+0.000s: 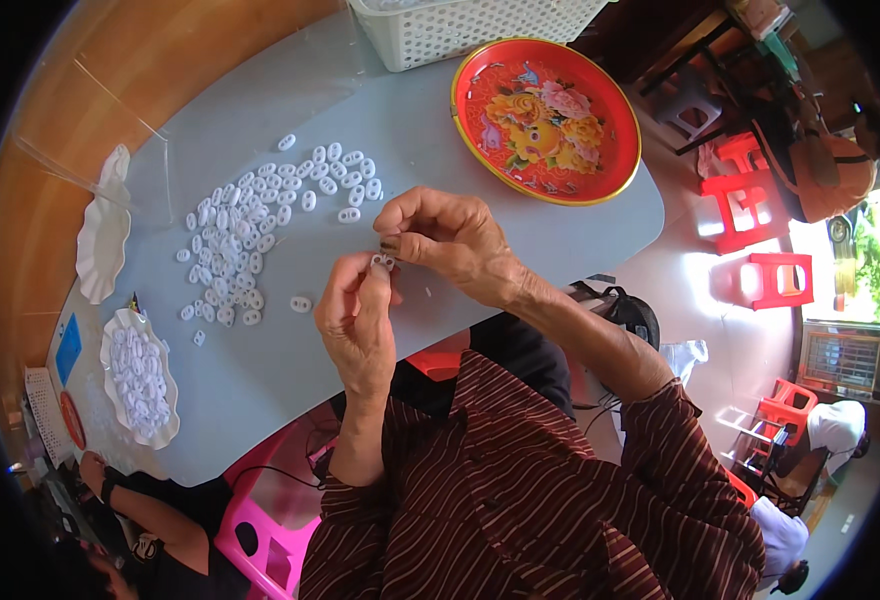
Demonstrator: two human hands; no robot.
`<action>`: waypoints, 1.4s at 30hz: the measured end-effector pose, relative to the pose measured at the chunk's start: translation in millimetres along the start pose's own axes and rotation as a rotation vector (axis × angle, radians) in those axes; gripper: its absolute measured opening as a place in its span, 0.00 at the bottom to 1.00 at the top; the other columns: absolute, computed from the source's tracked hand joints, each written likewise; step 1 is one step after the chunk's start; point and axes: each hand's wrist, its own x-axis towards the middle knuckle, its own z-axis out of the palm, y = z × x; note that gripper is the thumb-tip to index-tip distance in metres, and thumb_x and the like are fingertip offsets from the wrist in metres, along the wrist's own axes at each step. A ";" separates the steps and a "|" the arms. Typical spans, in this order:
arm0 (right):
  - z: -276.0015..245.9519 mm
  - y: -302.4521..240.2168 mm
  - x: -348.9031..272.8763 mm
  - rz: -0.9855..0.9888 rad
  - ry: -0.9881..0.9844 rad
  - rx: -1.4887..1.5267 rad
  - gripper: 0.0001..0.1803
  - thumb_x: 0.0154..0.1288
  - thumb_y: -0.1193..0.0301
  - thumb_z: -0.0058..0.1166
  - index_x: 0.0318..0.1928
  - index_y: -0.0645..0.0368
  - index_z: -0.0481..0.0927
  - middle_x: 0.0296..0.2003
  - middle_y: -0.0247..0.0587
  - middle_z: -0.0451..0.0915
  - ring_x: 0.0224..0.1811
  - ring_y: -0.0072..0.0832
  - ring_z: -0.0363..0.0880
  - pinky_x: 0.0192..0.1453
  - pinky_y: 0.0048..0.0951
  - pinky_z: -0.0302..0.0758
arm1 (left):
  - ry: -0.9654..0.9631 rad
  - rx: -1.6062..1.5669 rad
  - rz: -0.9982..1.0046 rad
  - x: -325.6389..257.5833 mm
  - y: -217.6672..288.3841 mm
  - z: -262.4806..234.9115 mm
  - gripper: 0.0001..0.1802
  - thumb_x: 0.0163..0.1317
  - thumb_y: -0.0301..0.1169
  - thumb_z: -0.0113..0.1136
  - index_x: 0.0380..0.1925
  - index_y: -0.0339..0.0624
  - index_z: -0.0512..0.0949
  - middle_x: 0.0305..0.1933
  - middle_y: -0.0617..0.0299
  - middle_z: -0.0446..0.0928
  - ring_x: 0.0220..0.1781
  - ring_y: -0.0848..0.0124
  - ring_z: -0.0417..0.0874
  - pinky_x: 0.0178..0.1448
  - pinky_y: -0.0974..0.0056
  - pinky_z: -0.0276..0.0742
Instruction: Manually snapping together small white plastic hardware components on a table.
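Note:
Over the grey table (520, 230) my left hand (355, 325) and my right hand (450, 238) meet, both pinching one small white oval plastic piece (384, 262) between their fingertips. To their left lies a spread of several more white oval pieces (250, 220), and one piece (301, 304) sits alone close to my left hand. Both forearms come up from the lower edge in dark striped sleeves.
A red round tray with flowers (545, 120) and a white perforated basket (460, 30) stand at the far edge. Two white scalloped plates, one empty (100, 235), one filled with pieces (140, 380), sit at the left. Another person's arm (150, 510) is at lower left. Red stools (760, 240) stand on the floor.

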 end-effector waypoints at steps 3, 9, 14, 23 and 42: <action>-0.4 2.1 0.0 -0.011 0.002 0.012 0.06 0.66 0.78 0.51 0.43 0.62 0.75 0.36 0.32 0.75 0.39 0.17 0.75 0.46 0.23 0.75 | 0.002 0.008 0.014 0.5 0.1 1.1 0.07 0.63 0.28 0.53 0.32 0.34 0.76 0.24 0.67 0.73 0.25 0.81 0.68 0.30 0.74 0.63; 1.3 1.8 -0.7 -0.035 0.014 0.037 0.06 0.66 0.78 0.51 0.43 0.62 0.75 0.36 0.32 0.76 0.39 0.17 0.75 0.46 0.24 0.76 | 0.014 0.004 0.028 0.7 -1.9 2.2 0.07 0.63 0.28 0.53 0.32 0.34 0.75 0.24 0.66 0.72 0.25 0.80 0.68 0.30 0.73 0.63; 0.5 3.3 -1.6 -0.048 0.009 0.043 0.06 0.66 0.78 0.51 0.43 0.62 0.75 0.36 0.32 0.76 0.39 0.17 0.75 0.46 0.23 0.76 | 0.003 0.010 0.012 0.2 -4.4 2.2 0.07 0.63 0.28 0.53 0.32 0.34 0.75 0.25 0.65 0.73 0.25 0.80 0.69 0.30 0.73 0.64; -4.0 0.0 -2.9 -0.067 -0.009 -0.053 0.05 0.67 0.77 0.50 0.38 0.68 0.74 0.30 0.39 0.78 0.30 0.23 0.78 0.37 0.24 0.77 | 0.001 -0.013 -0.009 -0.4 0.1 5.2 0.06 0.61 0.27 0.53 0.32 0.35 0.75 0.23 0.66 0.71 0.24 0.80 0.68 0.31 0.73 0.63; -14.2 -8.8 0.8 -0.009 -0.106 -0.335 0.11 0.63 0.68 0.57 0.35 0.65 0.77 0.28 0.31 0.77 0.32 0.15 0.72 0.37 0.20 0.72 | -0.119 -0.074 0.000 0.8 -2.5 -3.3 0.05 0.61 0.24 0.54 0.32 0.33 0.76 0.23 0.66 0.71 0.24 0.81 0.69 0.29 0.73 0.65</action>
